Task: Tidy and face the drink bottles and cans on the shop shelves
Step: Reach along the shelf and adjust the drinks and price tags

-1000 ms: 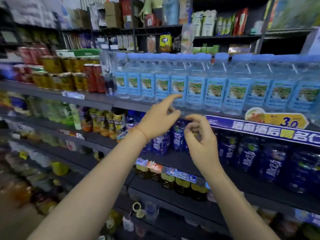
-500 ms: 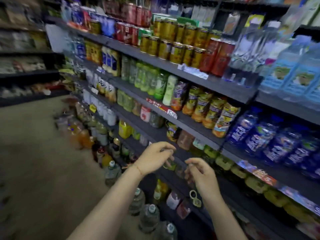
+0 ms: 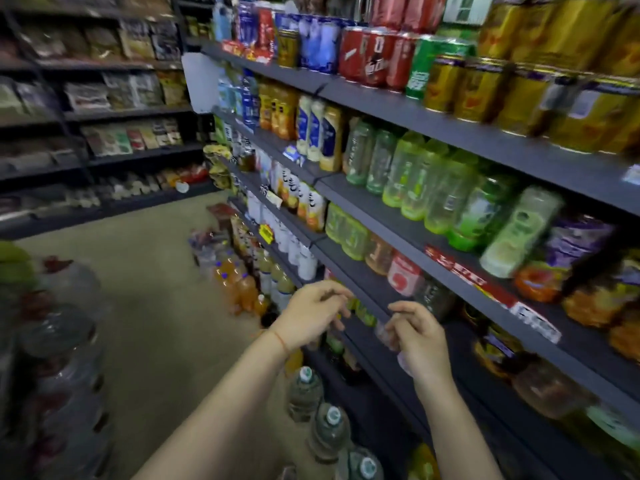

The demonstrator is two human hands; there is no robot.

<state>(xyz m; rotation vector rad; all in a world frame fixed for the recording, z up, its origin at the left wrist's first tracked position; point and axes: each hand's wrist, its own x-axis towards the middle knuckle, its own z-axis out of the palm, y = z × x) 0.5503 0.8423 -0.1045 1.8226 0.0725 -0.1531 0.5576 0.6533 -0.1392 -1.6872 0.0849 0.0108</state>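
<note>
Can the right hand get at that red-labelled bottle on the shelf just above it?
Probably yes: the right hand hangs empty just below the red-labelled bottle, which stands at the shelf front with nothing between them.

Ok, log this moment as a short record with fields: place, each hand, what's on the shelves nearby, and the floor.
place: shop aisle, dark drink shelves
left hand: fingers loosely curled, holds nothing
right hand: fingers loosely curled, holds nothing visible
top shelf: red cans, gold cans
middle shelf: green bottles
floor: large water bottles

Bare forearms, no sleeves; thin red string [image 3: 281, 342] round left wrist.
</note>
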